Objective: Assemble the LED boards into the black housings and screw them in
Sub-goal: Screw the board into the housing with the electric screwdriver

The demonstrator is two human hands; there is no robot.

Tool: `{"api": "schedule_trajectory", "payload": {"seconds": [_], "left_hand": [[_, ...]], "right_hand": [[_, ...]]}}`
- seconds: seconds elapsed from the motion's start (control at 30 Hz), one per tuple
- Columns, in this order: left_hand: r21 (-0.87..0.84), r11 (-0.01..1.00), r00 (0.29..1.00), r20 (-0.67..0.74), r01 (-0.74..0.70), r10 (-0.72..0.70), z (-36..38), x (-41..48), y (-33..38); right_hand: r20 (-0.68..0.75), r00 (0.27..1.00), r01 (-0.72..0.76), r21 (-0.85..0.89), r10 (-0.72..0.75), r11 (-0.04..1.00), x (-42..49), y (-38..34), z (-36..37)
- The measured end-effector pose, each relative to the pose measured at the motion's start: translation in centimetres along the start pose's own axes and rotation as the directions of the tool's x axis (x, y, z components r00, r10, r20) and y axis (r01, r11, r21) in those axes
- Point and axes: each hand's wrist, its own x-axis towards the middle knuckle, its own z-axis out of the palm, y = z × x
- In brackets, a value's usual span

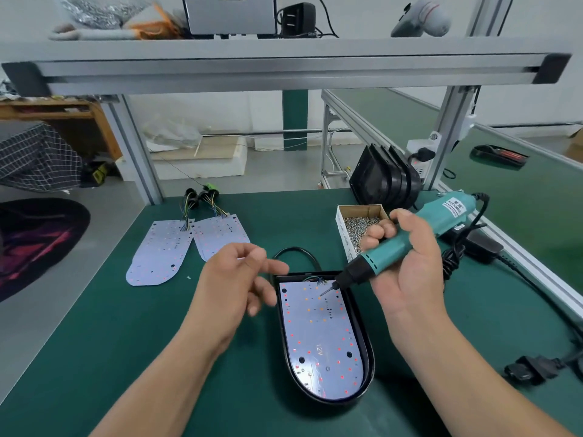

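Note:
A black housing (367, 351) lies on the green table in front of me, with a white LED board (318, 335) seated inside it. My right hand (407, 263) grips a teal electric screwdriver (407, 238), whose bit tip hovers over the top part of that board. My left hand (239, 279) floats just left of the housing's top edge, fingers loosely bent, nothing visible in them. Two spare LED boards (161, 250) with wire harnesses lie at the back left. A cardboard box of screws (356, 228) stands behind the housing.
A stack of black housings (385, 178) leans at the back right by an aluminium post. The screwdriver's cord and black power adapter (479, 247) trail along the right side, with a plug (530, 370) near the front right. An overhead shelf beam (284, 70) spans the bench.

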Motion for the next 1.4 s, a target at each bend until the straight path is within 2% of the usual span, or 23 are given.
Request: {"api": "schedule_trajectory", "payload": {"seconds": [0.1,0.27,0.57,0.77,0.93,1.03,1.13,1.27,1.4], "left_hand": [[0.011,0.998,0.994,0.091,-0.067,0.066,0.9,-1.1,0.3],[0.017,0.998,0.986,0.156,-0.065,0.061,1.9,-2.1,0.5],[0.202,0.947,0.937,0.296,-0.249,0.184,1.9,-3.1,0.4],[0.232,0.922,0.906,0.366,-0.311,0.213,2.5,-3.4,-0.4],[0.218,0.915,0.902,0.351,-0.340,0.252,2.9,-3.5,-0.7],[0.222,0.906,0.911,0.291,-0.362,0.292,2.9,-3.6,-1.0],[0.276,0.856,0.896,0.216,-0.437,0.388,2.7,-3.4,-0.8],[0.112,0.948,0.946,0.172,-0.297,0.276,2.7,-3.3,-0.5],[-0.048,0.985,0.966,0.194,-0.166,0.172,2.9,-3.2,0.0]], "right_hand": [[0.013,1.000,0.013,0.032,-0.014,0.999,-0.1,-0.5,0.3],[0.038,0.999,0.035,0.062,-0.037,0.997,-0.1,-1.1,0.6],[0.075,0.996,0.045,0.088,-0.052,0.995,-0.5,-1.1,1.1],[0.100,0.993,0.049,0.115,-0.061,0.992,-0.7,-1.3,1.2],[0.100,0.993,0.048,0.112,-0.059,0.993,-0.8,-1.3,1.3],[0.095,0.994,0.042,0.100,-0.052,0.994,-0.9,-1.2,1.4],[0.091,0.995,0.039,0.094,-0.047,0.995,-1.0,-1.2,1.3],[0.093,0.994,0.040,0.097,-0.049,0.994,-0.9,-1.3,1.4],[0.110,0.992,0.053,0.115,-0.065,0.992,-0.9,-1.5,1.5]]}}
